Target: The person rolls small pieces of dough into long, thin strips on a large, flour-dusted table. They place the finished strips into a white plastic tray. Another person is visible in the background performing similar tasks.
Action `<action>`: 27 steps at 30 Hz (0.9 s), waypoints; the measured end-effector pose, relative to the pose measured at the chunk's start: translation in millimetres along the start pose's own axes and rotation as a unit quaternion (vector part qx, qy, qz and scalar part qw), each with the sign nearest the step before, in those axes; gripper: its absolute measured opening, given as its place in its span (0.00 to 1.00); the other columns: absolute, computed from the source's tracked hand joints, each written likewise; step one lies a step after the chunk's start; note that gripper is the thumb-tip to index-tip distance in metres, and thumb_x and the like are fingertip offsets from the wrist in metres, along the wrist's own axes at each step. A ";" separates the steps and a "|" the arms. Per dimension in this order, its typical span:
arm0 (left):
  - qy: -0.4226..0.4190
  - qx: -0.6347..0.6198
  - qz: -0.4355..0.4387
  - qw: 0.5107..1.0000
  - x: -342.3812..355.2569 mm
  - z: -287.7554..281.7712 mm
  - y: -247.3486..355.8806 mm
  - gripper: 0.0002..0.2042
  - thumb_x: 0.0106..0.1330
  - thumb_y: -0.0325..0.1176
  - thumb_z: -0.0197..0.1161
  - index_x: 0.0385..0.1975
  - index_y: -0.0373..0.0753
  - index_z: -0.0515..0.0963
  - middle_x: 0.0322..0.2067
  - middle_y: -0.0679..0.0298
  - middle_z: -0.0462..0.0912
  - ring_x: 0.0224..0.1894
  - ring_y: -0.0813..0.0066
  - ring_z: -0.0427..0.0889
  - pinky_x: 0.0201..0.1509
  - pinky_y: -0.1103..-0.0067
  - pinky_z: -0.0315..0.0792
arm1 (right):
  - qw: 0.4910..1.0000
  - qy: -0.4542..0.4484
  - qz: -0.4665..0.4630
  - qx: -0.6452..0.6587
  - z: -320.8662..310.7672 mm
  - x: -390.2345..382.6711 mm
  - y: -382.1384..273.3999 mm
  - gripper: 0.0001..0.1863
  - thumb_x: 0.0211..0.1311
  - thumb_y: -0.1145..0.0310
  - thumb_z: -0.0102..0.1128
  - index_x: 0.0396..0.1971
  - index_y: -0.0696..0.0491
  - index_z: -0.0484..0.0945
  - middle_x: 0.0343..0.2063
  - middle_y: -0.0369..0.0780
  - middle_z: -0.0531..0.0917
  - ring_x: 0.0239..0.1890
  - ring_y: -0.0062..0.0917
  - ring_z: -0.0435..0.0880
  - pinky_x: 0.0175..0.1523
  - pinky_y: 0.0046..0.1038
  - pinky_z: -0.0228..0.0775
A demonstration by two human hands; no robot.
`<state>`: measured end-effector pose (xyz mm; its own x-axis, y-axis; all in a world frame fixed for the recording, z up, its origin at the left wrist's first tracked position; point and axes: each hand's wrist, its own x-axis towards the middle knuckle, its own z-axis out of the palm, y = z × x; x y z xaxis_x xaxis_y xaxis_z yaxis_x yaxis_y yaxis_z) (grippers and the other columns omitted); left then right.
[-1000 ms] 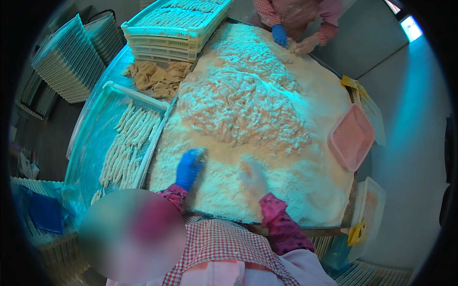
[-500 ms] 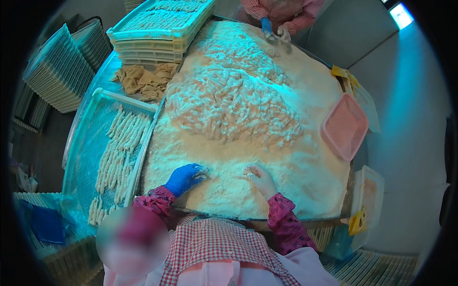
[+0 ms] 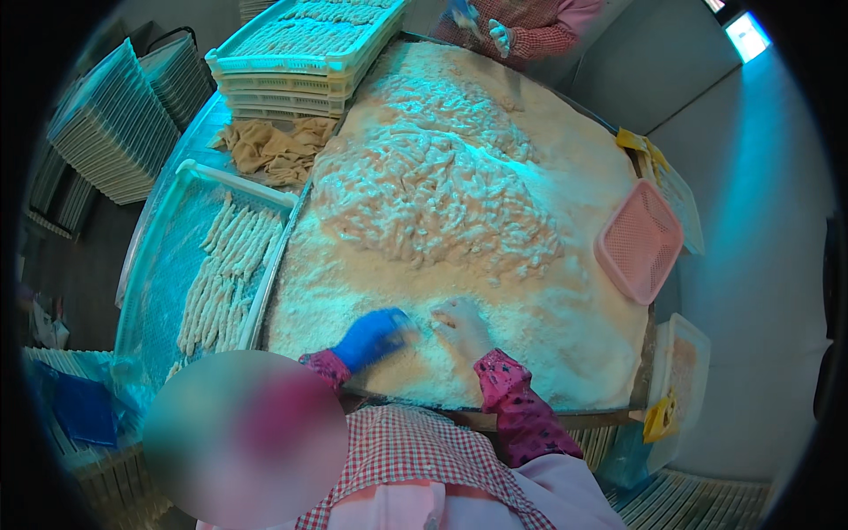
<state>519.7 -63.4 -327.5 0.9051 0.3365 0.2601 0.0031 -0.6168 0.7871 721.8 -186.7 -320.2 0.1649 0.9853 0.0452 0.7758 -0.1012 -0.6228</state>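
Observation:
Before me spreads a bed of pale crumbs (image 3: 565,353) across a wide table. My left hand (image 3: 369,339), in a blue glove, is low over the near part of it, its fingertips smeared by motion. Close to its right, my right hand (image 3: 465,327) wears a whitish, crumb-dusted glove. Its fingers are curled inward; whatever lies in them is hidden. Beyond both hands rises a heap of pale, wet-looking strips (image 3: 433,194). Left of the table edge, a mesh tray (image 3: 163,265) holds rows of coated strips (image 3: 225,265).
Stacked trays (image 3: 283,84) stand at the far left, near a crumpled tan cloth (image 3: 274,146). A pink basket (image 3: 640,243) rests at the right edge above a clear tub (image 3: 693,362). Across the table is a co-worker (image 3: 530,40). A blurred disc covers the lower left.
My left hand has shifted right and my right hand slightly left, bringing them closer together. The co-worker's hands have drawn back from the crumbs.

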 end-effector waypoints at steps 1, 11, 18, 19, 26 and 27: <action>-0.036 -0.049 0.031 0.998 -0.1 6.8 5.5 0.11 0.52 0.33 0.59 0.36 0.45 0.77 0.32 0.58 0.77 0.33 0.57 0.77 0.36 0.68 0.72 | 0.999 -0.028 -0.014 -0.027 1.3 -0.5 3.7 0.17 0.49 0.74 0.60 0.42 0.55 0.73 0.39 0.39 0.77 0.43 0.26 0.75 0.48 0.26 0.66; 0.171 -0.689 -0.296 0.639 12.9 17.2 37.7 0.19 0.64 0.33 0.53 0.56 0.39 0.65 0.49 0.63 0.71 0.48 0.73 0.73 0.55 0.76 0.67 | 0.822 0.079 0.252 0.505 -0.6 -3.0 -41.8 0.14 0.58 0.70 0.55 0.44 0.56 0.73 0.40 0.36 0.77 0.40 0.21 0.76 0.46 0.22 0.67; 0.202 -0.797 -0.126 0.556 30.5 29.2 32.5 0.27 0.68 0.46 0.42 0.64 0.41 0.48 0.62 0.59 0.56 0.63 0.66 0.58 0.66 0.70 0.52 | 0.952 0.287 -0.011 0.106 30.3 -5.5 -109.5 0.23 0.67 0.60 0.37 0.57 0.57 0.65 0.58 0.48 0.64 0.62 0.37 0.59 0.63 0.35 0.51; 0.171 -0.842 -0.142 0.492 34.8 15.5 49.6 0.30 0.68 0.48 0.42 0.65 0.41 0.45 0.63 0.58 0.56 0.64 0.65 0.57 0.66 0.69 0.50 | 0.928 0.341 0.012 0.153 30.3 -3.6 -100.2 0.24 0.67 0.58 0.36 0.56 0.57 0.65 0.59 0.49 0.63 0.64 0.39 0.56 0.65 0.35 0.47; 0.257 -0.703 -0.111 0.654 34.3 43.3 68.9 0.27 0.69 0.48 0.35 0.65 0.44 0.46 0.65 0.60 0.49 0.67 0.60 0.46 0.68 0.65 0.37 | 0.955 0.259 -0.139 -0.036 13.8 20.6 -108.4 0.24 0.64 0.61 0.36 0.59 0.51 0.63 0.62 0.47 0.58 0.65 0.44 0.53 0.66 0.44 0.41; 0.106 -0.713 -0.261 0.642 24.1 27.7 57.9 0.28 0.69 0.48 0.33 0.66 0.46 0.44 0.66 0.61 0.46 0.68 0.59 0.41 0.69 0.64 0.31 | 0.948 0.289 -0.109 -0.074 11.6 24.8 -101.8 0.24 0.64 0.61 0.36 0.59 0.50 0.64 0.62 0.47 0.59 0.65 0.44 0.53 0.66 0.44 0.41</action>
<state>553.4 -110.7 -291.1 0.8602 0.4157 -0.2954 -0.2473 0.8466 0.4712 639.9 -150.4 -264.8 0.2638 0.7485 0.6084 0.8997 0.0364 -0.4349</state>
